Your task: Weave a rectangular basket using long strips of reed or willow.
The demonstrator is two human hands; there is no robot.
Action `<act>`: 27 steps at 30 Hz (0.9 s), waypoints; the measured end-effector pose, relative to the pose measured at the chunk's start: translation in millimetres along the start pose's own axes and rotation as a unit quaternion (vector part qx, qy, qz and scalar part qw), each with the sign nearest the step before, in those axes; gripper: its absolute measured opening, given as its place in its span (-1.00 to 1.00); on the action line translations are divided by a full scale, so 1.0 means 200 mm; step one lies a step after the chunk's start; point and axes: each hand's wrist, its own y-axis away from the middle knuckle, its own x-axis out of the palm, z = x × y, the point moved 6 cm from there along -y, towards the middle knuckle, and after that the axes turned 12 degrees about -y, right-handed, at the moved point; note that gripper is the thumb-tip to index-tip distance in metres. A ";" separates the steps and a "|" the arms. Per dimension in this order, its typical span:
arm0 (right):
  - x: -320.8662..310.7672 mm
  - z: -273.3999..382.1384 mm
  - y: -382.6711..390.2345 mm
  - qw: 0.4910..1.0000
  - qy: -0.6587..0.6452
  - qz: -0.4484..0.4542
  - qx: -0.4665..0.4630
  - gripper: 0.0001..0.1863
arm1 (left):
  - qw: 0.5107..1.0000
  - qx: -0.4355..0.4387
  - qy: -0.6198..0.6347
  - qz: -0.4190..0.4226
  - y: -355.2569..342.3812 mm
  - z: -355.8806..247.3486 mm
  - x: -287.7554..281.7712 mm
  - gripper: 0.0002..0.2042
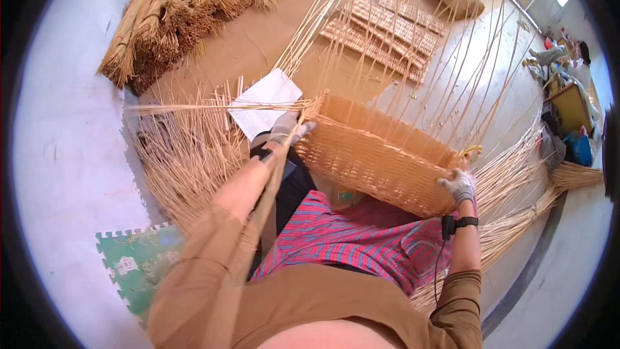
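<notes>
A long rectangular wicker basket (378,167), partly woven, rests tilted above my lap, with tall unwoven stakes rising from its far side. My left hand (289,129), in a pale glove, is closed around some wicker strands (263,178) at the basket's left corner. Motion blurs those strands, which run down past my forearm and out to the left. At the opposite end, my gloved right hand (460,184) grips the basket's lower right corner, its fingers bent against the weave. The inner side of the basket is only partly visible.
Bundled wicker (177,22) lies at the far left, and loose rods (187,161) spread beside my left arm. Flat woven panels (387,35) lie beyond the basket. A white sheet (265,100) is near my left hand. More rods (516,213) lie at right; a green foam mat (139,265) is lower left.
</notes>
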 end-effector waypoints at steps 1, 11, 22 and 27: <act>0.01 -0.01 0.02 0.997 -0.017 -0.076 -0.006 -0.11 | 0.996 -0.017 -0.081 -0.039 0.00 0.06 0.02 -0.51; 0.50 1.49 0.34 0.669 -0.707 0.170 -0.151 -0.40 | 0.941 0.071 -0.159 -0.289 0.19 0.22 0.06 -0.61; 0.50 1.73 0.26 0.853 -0.441 0.008 -0.279 -0.64 | 0.961 0.002 0.140 -0.237 0.09 -0.02 0.02 -0.49; 0.35 2.00 0.72 0.813 -0.383 0.034 -0.437 -0.74 | 0.960 -0.120 -0.197 -0.159 0.03 0.18 0.06 -0.49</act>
